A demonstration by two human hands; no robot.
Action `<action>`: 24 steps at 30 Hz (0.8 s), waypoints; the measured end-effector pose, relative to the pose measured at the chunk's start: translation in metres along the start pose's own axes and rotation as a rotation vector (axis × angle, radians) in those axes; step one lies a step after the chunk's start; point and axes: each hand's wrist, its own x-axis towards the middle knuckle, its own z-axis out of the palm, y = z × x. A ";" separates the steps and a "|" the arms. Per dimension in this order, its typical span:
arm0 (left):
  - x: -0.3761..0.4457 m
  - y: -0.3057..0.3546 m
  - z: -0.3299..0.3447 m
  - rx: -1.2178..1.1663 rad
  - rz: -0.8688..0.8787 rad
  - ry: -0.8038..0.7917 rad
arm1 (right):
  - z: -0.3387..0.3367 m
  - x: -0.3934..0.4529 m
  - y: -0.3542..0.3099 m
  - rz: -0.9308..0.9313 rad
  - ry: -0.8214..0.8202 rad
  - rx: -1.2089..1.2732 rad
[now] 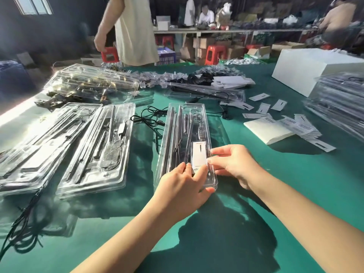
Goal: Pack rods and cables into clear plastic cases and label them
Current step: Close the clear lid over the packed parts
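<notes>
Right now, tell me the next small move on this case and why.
Probably press the white label flat onto the clear plastic case. The left hand steadies the case's near end while the right hand touches the label's edge, so it seems positioned but not yet smoothed down.

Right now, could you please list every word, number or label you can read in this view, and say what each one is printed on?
No text can be read.
White label on the clear plastic case, under both hands: dark print at its near end, too blurred.
Loose labels right of the case: barcodes with small print, too small.
White box at far right: no print visible.
</notes>
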 end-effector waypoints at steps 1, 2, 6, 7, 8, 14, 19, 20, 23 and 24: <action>0.000 0.000 0.002 0.030 0.005 -0.035 | 0.002 0.000 0.003 -0.122 0.100 -0.207; 0.001 -0.001 0.005 0.064 0.013 -0.063 | 0.005 -0.001 0.005 -0.226 0.180 -0.382; 0.007 -0.001 0.015 0.224 0.068 -0.094 | 0.014 0.002 0.013 -0.241 0.228 -0.606; 0.007 -0.001 0.016 0.300 0.092 -0.078 | 0.015 0.002 0.012 -0.181 0.192 -0.656; 0.007 0.000 0.016 0.367 0.110 -0.056 | 0.015 0.002 0.009 -0.138 0.161 -0.697; 0.002 0.006 0.021 0.341 0.116 0.196 | 0.015 0.004 0.001 0.039 -0.001 -0.151; -0.002 0.007 0.004 -0.058 0.077 0.300 | 0.015 0.001 0.009 -0.018 -0.003 -0.004; -0.002 0.007 0.000 -0.178 -0.008 0.298 | 0.013 0.002 0.011 -0.026 0.024 0.011; 0.002 -0.009 -0.001 -0.459 -0.395 0.217 | -0.002 0.003 0.011 -0.062 0.049 0.074; 0.004 -0.017 -0.001 -0.607 -0.500 0.157 | -0.009 0.002 0.010 -0.081 0.033 0.085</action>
